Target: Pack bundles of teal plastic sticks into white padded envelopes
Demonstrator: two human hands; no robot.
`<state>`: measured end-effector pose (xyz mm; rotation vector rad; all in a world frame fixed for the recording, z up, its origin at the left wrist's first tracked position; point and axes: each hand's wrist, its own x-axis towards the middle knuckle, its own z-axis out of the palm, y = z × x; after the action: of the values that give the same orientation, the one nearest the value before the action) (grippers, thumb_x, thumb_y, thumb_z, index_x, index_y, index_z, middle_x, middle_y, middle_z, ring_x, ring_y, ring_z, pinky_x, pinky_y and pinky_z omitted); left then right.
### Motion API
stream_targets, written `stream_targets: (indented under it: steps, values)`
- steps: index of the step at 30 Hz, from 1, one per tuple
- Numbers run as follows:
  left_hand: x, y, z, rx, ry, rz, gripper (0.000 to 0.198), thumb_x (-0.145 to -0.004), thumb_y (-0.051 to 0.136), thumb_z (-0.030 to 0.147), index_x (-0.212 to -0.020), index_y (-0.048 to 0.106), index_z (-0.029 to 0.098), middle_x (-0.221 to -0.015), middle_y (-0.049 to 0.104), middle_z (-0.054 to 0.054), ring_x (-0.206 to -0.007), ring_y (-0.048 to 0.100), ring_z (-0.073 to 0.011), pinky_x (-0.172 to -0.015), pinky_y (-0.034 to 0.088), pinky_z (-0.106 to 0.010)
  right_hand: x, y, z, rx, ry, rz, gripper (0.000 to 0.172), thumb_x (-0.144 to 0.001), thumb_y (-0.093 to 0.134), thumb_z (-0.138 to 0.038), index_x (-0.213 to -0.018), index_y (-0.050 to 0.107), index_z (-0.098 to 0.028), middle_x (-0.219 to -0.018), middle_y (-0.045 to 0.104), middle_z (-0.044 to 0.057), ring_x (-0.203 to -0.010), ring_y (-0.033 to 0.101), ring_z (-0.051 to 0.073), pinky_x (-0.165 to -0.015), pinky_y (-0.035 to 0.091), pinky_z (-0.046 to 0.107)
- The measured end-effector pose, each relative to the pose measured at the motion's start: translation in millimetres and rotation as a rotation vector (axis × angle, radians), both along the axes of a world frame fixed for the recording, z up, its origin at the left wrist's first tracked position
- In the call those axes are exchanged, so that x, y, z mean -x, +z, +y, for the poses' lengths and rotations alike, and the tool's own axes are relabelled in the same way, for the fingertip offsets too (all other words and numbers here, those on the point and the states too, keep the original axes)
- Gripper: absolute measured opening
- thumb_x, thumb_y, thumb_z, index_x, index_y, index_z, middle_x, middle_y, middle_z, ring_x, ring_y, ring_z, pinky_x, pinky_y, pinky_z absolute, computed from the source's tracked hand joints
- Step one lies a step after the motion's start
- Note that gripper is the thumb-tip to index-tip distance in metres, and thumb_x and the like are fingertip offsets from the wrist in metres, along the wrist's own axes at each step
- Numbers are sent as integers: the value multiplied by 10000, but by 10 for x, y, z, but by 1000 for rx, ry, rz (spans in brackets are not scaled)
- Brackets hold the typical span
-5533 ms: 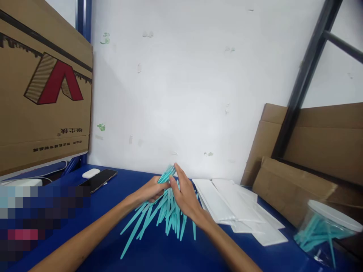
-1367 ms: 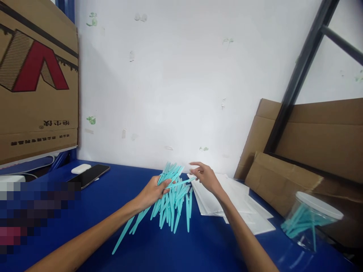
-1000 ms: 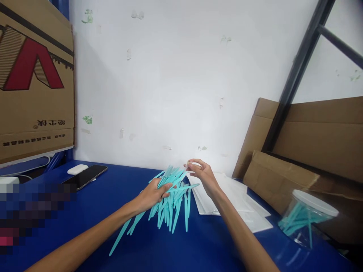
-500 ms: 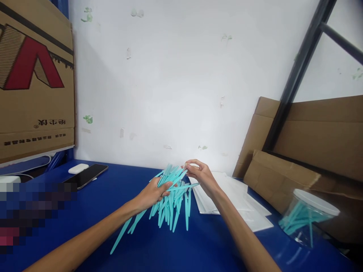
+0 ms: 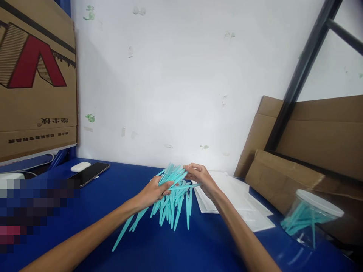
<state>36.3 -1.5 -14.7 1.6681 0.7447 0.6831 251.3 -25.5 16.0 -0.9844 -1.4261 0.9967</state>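
Left hand (image 5: pixel 154 192): fingers curled tight, thumb clamped across a fanned bundle (image 5: pixel 175 175) of slim, smooth, tapered turquoise sticks. Right hand (image 5: pixel 202 178): fingertips drawn nearly together at the bundle's upper right ends; whether they grip a stick cannot be told. Below the fingers, a loose pile (image 5: pixel 171 213) of like sticks on the smooth blue table (image 5: pixel 164 251). Right of the right fingers: flat white sheets (image 5: pixel 231 196); farther off, a clear, rounded, white-topped tub (image 5: pixel 319 203) containing turquoise sticks.
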Motion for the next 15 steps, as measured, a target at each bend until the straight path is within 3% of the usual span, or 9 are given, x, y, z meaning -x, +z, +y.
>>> stream_targets:
  steps: [6,12,15]
  values:
    - [-12,38,-23,-10,-12,3,581,-787,567,652,-1090,543,157,-624,390,70,-501,230,-64,-452,178,-216,-1,-10,24,-43,-36,-80,345,-776,685,-518,-782,680,-173,-804,697,52,-774,630,173,-802,479,333]
    - [-23,39,-51,19,5,2,637,-775,584,653,-1173,479,167,-648,422,61,-516,254,-69,-462,189,-214,-108,26,61,-217,-280,7,381,-784,649,-568,-832,667,-190,-837,699,61,-741,631,167,-705,487,292]
    - [-19,11,-40,33,7,15,662,-770,591,655,-1203,444,177,-663,435,53,-521,257,-73,-466,188,-220,-150,45,62,-228,-356,73,378,-770,670,-558,-814,657,-183,-841,689,72,-671,614,156,-652,489,287]
